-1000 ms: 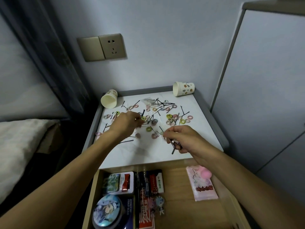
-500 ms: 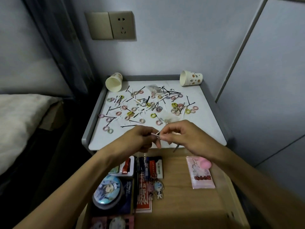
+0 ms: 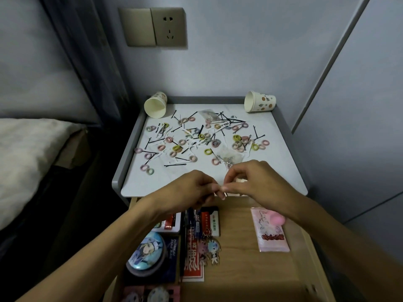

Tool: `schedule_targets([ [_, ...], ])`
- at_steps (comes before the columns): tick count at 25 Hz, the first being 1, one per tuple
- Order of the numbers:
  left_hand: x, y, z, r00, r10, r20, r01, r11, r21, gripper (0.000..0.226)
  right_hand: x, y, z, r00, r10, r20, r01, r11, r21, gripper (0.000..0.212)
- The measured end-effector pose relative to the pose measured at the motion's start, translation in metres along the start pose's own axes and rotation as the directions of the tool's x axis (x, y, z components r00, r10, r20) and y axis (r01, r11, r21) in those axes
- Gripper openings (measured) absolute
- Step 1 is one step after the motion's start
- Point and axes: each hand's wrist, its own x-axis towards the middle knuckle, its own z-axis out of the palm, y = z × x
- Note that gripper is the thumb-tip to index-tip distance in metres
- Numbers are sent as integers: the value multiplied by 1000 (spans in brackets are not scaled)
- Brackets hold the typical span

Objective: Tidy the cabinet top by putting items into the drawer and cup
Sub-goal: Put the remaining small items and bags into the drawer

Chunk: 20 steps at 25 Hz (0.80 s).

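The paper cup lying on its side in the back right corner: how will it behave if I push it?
The right paper cup lies on its side, so it would probably roll, curving because it tapers. It looks empty and thin, so likely light and easily crushed. The cabinet's grey rim may stop it.

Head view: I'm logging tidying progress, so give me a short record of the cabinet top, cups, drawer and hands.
cabinet top: strewn with hair ties and black hairpins
left cup: on its side, looks empty
right cup: on its side
drawer: open, holds tins, cards, pink packet
left grip: pinches small thin item
right grip: pinches the same item
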Motion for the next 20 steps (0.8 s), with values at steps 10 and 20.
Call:
schedule_targets([
  [10, 1, -3, -11, 1000, -19, -17, 14, 963, -270, 31, -6, -2, -17, 996, 86, -6, -73, 877, 475, 10],
  [20, -4, -2, -7, 994, 32, 108, -16, 990, -139, 23, 0, -3, 14, 995, 57, -88, -27, 948, 317, 10],
])
